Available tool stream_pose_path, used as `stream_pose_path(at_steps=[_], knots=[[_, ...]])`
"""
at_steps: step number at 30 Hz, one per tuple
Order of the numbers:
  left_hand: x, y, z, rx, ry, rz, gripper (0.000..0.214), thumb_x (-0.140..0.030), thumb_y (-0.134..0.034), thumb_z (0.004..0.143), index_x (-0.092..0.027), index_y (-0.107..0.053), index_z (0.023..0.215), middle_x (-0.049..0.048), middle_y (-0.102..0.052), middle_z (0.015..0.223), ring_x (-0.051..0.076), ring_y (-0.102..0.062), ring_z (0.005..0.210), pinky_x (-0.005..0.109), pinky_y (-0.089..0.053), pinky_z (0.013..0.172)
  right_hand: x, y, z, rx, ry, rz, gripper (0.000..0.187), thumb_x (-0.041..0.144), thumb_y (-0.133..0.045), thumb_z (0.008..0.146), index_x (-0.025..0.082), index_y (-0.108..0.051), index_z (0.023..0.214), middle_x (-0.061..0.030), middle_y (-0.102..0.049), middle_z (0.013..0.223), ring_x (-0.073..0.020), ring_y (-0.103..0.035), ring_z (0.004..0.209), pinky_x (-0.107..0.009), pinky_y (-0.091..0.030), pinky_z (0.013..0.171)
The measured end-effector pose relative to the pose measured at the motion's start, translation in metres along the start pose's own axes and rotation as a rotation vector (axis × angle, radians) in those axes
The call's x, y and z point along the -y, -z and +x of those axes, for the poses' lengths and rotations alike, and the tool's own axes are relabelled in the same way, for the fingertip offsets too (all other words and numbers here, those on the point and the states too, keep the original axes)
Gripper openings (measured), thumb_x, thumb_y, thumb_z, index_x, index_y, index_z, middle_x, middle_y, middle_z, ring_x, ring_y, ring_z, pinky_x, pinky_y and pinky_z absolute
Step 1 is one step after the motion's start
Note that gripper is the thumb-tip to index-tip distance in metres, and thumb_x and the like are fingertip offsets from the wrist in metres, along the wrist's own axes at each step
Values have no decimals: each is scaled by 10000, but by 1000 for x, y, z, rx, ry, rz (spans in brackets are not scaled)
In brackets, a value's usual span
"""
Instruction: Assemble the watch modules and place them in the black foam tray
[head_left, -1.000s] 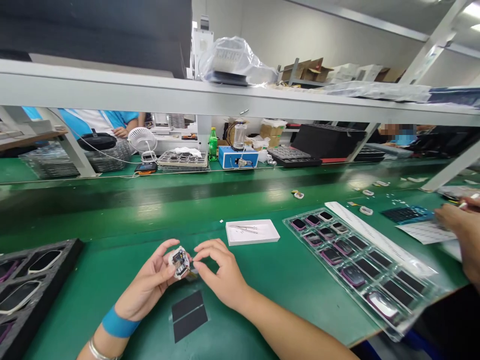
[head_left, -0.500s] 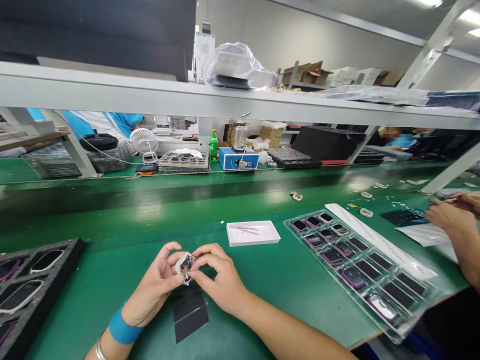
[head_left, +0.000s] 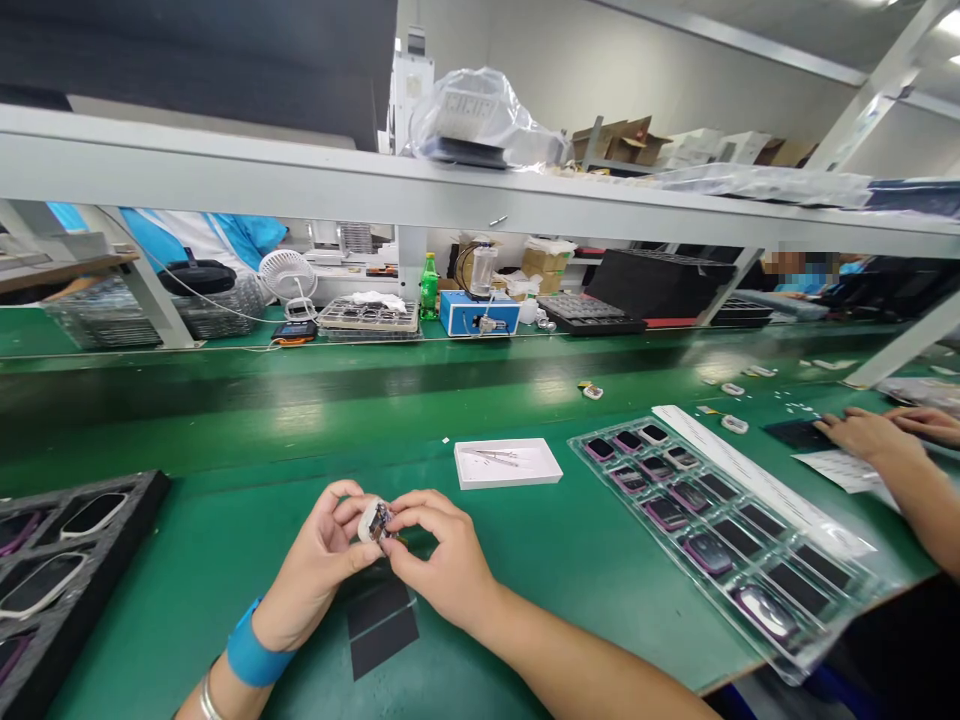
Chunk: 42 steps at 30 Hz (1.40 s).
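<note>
Between the fingers of both hands is a small white watch case (head_left: 367,522) with its inner circuitry exposed. My left hand (head_left: 319,550) is closed around its left side, thumb below and fingers behind. On its right edge my right hand (head_left: 446,560) pinches with thumb and fingertips; whether a small loose part is also in that pinch is too small to tell. Under the hands, two black rectangular sheets (head_left: 384,642) lie on the green bench. A shallow white box (head_left: 517,477) beyond the hands holds tweezers (head_left: 495,457).
On the right lies a clear plastic tray (head_left: 637,497) of watch faces, beside a co-worker's hands (head_left: 870,435). A black foam tray (head_left: 112,560) stands at the left. Behind are a blue machine (head_left: 478,315), a green bottle (head_left: 428,287) and a white fan (head_left: 289,275), under a shelf (head_left: 300,185).
The watch case has turned slightly in my fingers, so more of its white outer side shows. The co-worker's hands have shifted left and down onto a dark sheet.
</note>
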<state>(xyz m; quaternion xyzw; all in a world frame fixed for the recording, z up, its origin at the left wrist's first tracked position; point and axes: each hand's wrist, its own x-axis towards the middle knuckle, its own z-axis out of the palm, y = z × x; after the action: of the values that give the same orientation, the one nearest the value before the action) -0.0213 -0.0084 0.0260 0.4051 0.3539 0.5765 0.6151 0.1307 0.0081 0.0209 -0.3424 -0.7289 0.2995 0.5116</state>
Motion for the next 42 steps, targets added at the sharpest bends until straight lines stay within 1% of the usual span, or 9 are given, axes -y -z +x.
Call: stream_pose_path(at_steps=[7,13,18,24,30,34,37,39,42], knots=[[5,2,1,-33,-38,17,485,-117,-780,574,-220,-485,944,32,-639,870,165,-581,810,244,-456,711,-2,-1,2,0,1,-34,109,138,-632,688,224,-671,743,-19,-697,899,-147,-636,858,-333,-389,956],[6,5,1,-33,-27,29,487,-121,-776,584,-226,-481,956,35,-639,908,165,-582,844,245,-462,737,-2,-1,2,-8,24,6,109,124,-628,689,208,-681,735,-31,-697,906,-140,-636,844,-290,-455,859],[3,1,0,-89,0,35,524,-104,-802,529,-229,-495,936,24,-647,889,164,-594,816,234,-472,719,-2,-1,1,-20,40,-59,120,133,-612,707,227,-677,745,-13,-704,921,-125,-649,864,-319,-377,982],[4,3,2,-86,-17,65,538,-96,-806,512,-232,-500,933,26,-646,884,171,-602,793,241,-488,695,-3,0,1,-10,80,-92,93,189,-663,678,228,-674,763,-18,-701,945,-125,-649,884,-320,-349,1002],[5,4,3,-103,-26,76,563,-83,-819,466,-221,-511,916,33,-656,875,181,-610,793,249,-495,702,-5,0,0,-7,116,-168,110,159,-589,720,236,-667,725,2,-701,935,-116,-636,850,-330,-331,1014],[6,1,2,-106,-22,57,546,-105,-816,491,-225,-512,928,29,-656,877,176,-611,801,238,-492,706,-4,1,1,-20,178,-256,114,159,-566,721,232,-650,695,9,-700,922,-124,-619,822,-357,-305,1030],[3,-2,-1,-110,25,-1,539,-148,-811,525,-243,-515,964,25,-657,888,181,-620,809,231,-493,700,-7,13,10,-63,224,-313,117,155,-547,735,220,-639,704,3,-703,868,-127,-619,800,-344,-338,1001],[0,-3,-3,-94,86,-53,546,-186,-811,538,-260,-519,993,26,-662,904,194,-628,811,239,-501,689,-14,29,20,-91,208,-405,149,151,-516,767,217,-641,722,-3,-701,823,-135,-618,786,-337,-375,955],[-3,-1,-5,-60,155,-116,541,-213,-801,561,-276,-529,1024,30,-666,939,208,-631,840,252,-515,697,-33,61,37,-100,-20,-649,192,148,-484,803,216,-660,770,-26,-689,760,-167,-610,748,-317,-444,800]])
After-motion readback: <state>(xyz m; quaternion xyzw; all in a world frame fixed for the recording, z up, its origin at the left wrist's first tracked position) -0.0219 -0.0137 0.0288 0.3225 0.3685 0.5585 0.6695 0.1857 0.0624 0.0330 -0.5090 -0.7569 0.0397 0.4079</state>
